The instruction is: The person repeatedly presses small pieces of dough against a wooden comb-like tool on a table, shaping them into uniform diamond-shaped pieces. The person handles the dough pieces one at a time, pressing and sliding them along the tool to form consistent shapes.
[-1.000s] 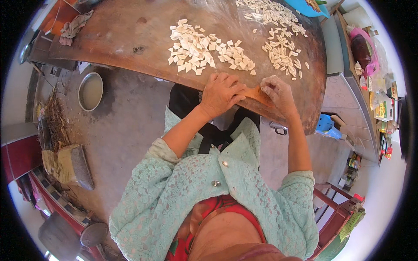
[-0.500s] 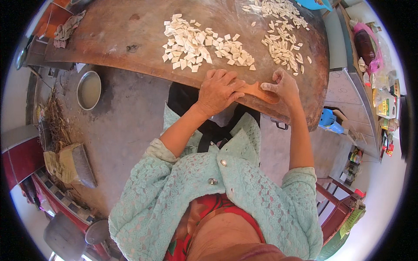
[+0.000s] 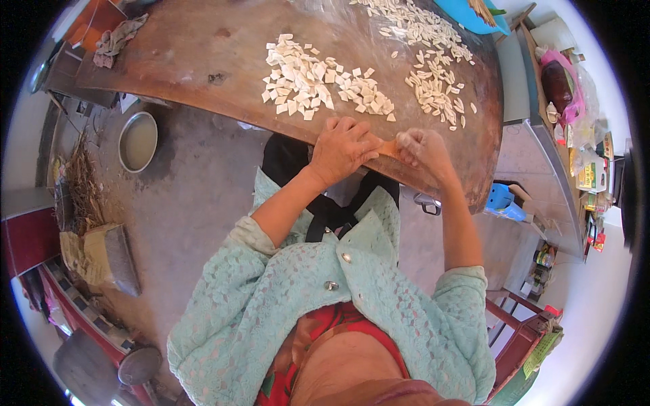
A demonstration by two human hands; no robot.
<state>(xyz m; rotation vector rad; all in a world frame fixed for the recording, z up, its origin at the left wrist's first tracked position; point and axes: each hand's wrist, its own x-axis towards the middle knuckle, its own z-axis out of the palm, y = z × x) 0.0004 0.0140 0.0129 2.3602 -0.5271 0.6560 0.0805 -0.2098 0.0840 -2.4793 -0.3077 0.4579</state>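
Observation:
My left hand (image 3: 344, 149) is closed round one end of what looks like a small wooden comb (image 3: 388, 148), held at the near edge of the wooden table (image 3: 183, 71). Over the comb's other end sits my right hand (image 3: 425, 152), its fingers curled in and its thumb side down on the wood. Anything under those fingers is hidden. Just beyond my left hand lies a pile of flat, diamond-cut dough pieces (image 3: 296, 78). Rolled, ridged-looking dough pieces (image 3: 433, 88) are scattered past my right hand, reaching to the far side.
A blue basin (image 3: 467, 15) stands at the table's far right. A rag (image 3: 118, 42) lies at its far left corner. On the floor to the left is a round metal pan (image 3: 138, 142). Shelves with bags and packets (image 3: 589, 172) run along the right.
My right hand has slid left along the comb toward my left hand, its fingers now curled over the end that showed before. My left hand keeps its hold. The view has shifted slightly.

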